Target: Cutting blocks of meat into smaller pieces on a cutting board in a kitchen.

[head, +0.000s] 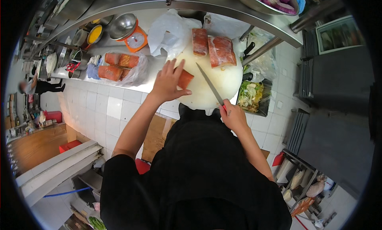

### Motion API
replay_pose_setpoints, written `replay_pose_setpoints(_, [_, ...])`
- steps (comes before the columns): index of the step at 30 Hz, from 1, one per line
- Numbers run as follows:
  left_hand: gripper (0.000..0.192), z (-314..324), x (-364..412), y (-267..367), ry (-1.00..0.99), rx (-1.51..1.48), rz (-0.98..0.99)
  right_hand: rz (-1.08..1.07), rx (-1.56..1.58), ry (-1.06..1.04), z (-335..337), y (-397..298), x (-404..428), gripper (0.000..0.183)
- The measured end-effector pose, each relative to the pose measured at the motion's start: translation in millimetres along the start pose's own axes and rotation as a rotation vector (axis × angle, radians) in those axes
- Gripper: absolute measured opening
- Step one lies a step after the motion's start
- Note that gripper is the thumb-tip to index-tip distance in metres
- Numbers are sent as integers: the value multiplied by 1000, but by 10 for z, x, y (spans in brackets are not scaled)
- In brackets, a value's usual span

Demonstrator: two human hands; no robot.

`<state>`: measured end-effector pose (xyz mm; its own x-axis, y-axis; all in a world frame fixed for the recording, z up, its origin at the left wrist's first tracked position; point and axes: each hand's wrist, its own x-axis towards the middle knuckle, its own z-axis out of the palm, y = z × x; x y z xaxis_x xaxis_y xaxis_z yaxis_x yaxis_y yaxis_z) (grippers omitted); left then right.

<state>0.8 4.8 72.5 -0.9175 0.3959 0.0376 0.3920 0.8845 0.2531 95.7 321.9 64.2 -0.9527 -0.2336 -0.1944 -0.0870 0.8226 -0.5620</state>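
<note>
My right hand (234, 115) grips the red handle of a long kitchen knife (210, 84), its blade slanting up and left above a round whitish cutting board (222, 81). My left hand (168, 82) is spread, fingers apart, over the left part of a small reddish-orange slab of meat or fish (185, 79). Whether its palm presses on the slab I cannot tell. Farther back on the board lie a narrow slab (199, 42) and a broader slab (221, 52) of the same kind. To the left, several cut pieces (115, 67) rest in a clear plastic bag (140, 70).
An orange kitchen scale (136, 39) with a steel bowl (123, 25) stands at the back left. White plastic bags (167, 33) border the board. A steel shelf (209, 8) overhangs it. Right of the board are black knife handles (249, 48) and a bin of vegetable scraps (252, 94).
</note>
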Motion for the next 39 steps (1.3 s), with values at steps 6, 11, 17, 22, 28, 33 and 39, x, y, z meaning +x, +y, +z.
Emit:
replay_pose_setpoints(6, [101,-42,295,107,-318,-36,-195,53,24,-52,92,66,-29,22])
replay_pose_setpoints(11, [99,218,296,-175,-3,92,309,58,54,-45,74,80,-33,21])
replay_pose_setpoints(17, [73,391,441,-620,-209,-828,-234,14,100,-22,-33,205,-55,22])
replay_pose_setpoints(22, [55,378,240,-601,-143,-1993,-674,12,116,-48,-108,318,-66,22])
replay_pose_setpoints(28, [68,317,0,-582,136,-2243,-372,-17,95,-100,-30,411,-27,22])
replay_pose_setpoints(33, [76,-894,683,-1549,575,-1196,-312,49,62,-45,-67,269,-134,22])
replay_pose_setpoints(39, [69,-898,1602,-3801,252,-606,-307,287,82,100,202,-201,-173,20])
